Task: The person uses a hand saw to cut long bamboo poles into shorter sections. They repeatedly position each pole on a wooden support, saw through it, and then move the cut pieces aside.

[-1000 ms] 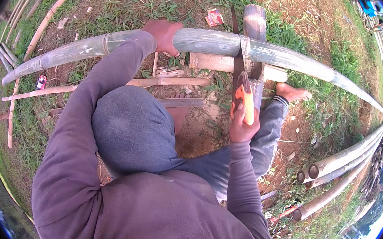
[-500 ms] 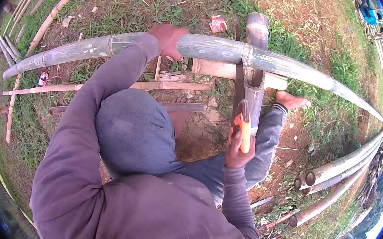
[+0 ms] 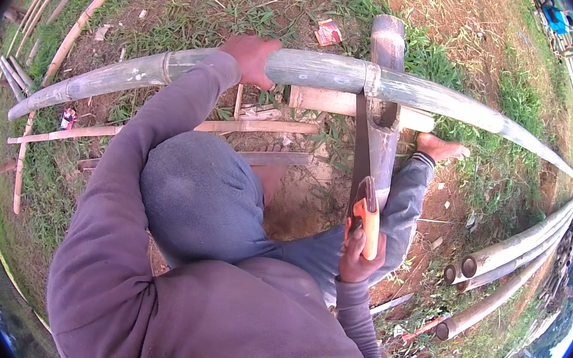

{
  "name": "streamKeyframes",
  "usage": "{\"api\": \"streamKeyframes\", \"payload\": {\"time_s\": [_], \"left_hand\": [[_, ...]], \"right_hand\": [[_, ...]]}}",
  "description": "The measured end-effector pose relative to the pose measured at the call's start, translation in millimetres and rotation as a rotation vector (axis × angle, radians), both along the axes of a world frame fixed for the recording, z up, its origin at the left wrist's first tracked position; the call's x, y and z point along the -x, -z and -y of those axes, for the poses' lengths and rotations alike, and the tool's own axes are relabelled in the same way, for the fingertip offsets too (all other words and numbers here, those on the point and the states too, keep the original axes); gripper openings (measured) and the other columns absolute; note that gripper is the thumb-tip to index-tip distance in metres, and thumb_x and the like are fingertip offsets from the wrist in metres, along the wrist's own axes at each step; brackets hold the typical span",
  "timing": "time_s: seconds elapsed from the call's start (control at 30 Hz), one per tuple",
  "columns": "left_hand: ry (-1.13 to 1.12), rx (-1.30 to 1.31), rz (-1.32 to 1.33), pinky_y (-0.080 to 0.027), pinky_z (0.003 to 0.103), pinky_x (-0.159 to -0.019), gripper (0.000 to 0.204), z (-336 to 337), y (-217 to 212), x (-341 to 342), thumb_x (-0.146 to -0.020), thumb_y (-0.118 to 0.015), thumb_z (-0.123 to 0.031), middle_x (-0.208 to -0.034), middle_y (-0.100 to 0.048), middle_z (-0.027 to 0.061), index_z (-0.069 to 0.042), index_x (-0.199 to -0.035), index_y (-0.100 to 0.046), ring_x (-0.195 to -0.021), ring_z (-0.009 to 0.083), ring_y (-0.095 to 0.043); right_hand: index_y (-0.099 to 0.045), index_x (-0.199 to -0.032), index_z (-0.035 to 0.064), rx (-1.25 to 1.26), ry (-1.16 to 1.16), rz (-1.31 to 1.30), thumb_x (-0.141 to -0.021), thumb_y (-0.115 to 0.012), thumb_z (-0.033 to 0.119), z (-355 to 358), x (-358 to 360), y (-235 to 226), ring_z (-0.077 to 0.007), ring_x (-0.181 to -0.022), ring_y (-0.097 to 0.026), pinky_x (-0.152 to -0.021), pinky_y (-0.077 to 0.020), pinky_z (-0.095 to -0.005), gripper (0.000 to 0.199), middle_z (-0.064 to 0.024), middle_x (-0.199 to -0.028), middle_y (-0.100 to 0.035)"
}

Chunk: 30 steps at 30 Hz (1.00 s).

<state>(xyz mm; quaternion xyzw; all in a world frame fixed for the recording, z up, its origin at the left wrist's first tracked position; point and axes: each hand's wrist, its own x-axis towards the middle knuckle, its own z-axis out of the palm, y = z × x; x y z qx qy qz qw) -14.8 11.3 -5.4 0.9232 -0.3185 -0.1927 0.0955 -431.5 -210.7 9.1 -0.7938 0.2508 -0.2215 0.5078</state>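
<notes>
A long green-grey bamboo pole (image 3: 319, 70) lies crosswise in front of me, its ends reaching far left and right. My left hand (image 3: 252, 61) is wrapped over it, left of the saw. In my right hand (image 3: 362, 258) is a handsaw (image 3: 362, 152) by its orange handle. The blade points away from me and meets the pole just left of a pale node ring. A thicker notched bamboo post (image 3: 387, 43) runs under the pole there, with an open hollow on my side. How deep the blade sits in the pole is hard to see.
My bare right foot (image 3: 441, 148) rests beside a short bamboo piece (image 3: 329, 102) under the pole. Split bamboo strips (image 3: 264, 129) lie near my left knee. Several bamboo poles (image 3: 495, 257) are stacked at right. A red wrapper (image 3: 328, 33) lies on the grass beyond.
My right hand has drawn the saw back toward me and slightly right. The blade tip that stuck out beyond the pole no longer shows. My left hand stays on the pole.
</notes>
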Motion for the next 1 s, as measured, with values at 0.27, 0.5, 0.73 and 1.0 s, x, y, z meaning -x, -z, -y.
{"api": "streamKeyframes", "payload": {"time_s": [0.27, 0.5, 0.73, 1.0], "left_hand": [[0.024, -0.036, -0.006, -0.057, 0.053, -0.093, 0.086, -2, -10, 1, -0.066, -0.091, -0.046, -0.115, -0.076, 0.0180, -0.018, -0.140, -0.060, -0.107, 0.0401, -0.073], [0.040, -0.039, -0.018, -0.057, 0.052, -0.092, 0.087, -1, -2, 15, -0.066, -0.091, -0.048, -0.116, -0.076, 0.0177, -0.015, -0.141, -0.060, -0.107, 0.0401, -0.073], [0.067, -0.017, -0.036, -0.058, 0.052, -0.090, 0.088, -2, 1, 7, -0.064, -0.091, -0.048, -0.114, -0.076, 0.0171, -0.015, -0.140, -0.059, -0.105, 0.0402, -0.073], [0.062, -0.020, 0.067, -0.058, 0.053, -0.089, 0.085, 6, 5, -27, -0.065, -0.092, -0.043, -0.112, -0.077, 0.0158, -0.017, -0.138, -0.058, -0.103, 0.0386, -0.075]], "right_hand": [[-0.070, -0.104, -0.0033, -0.097, -0.004, -0.047, -0.101, -0.077, 0.022, 28, -180, 11, -0.0122, -0.074, -0.062, -0.069, -0.0525, -0.0328, 0.026, -0.0074, -0.079, -0.069], [-0.070, -0.113, -0.0018, -0.174, -0.009, -0.029, -0.102, -0.075, 0.016, 25, -149, 11, -0.0070, -0.074, -0.062, -0.068, -0.0510, -0.0257, 0.022, -0.0036, -0.086, -0.072], [-0.069, -0.112, -0.0019, -0.145, -0.015, 0.151, -0.105, -0.073, 0.023, 23, -133, 44, -0.0077, -0.075, -0.062, -0.069, -0.0506, -0.0259, 0.026, -0.0037, -0.088, -0.071], [-0.068, -0.117, -0.0025, -0.077, -0.009, 0.197, -0.105, -0.072, 0.022, 35, -170, 69, -0.0085, -0.077, -0.062, -0.071, -0.0520, -0.0276, 0.027, -0.0039, -0.089, -0.069]]}}
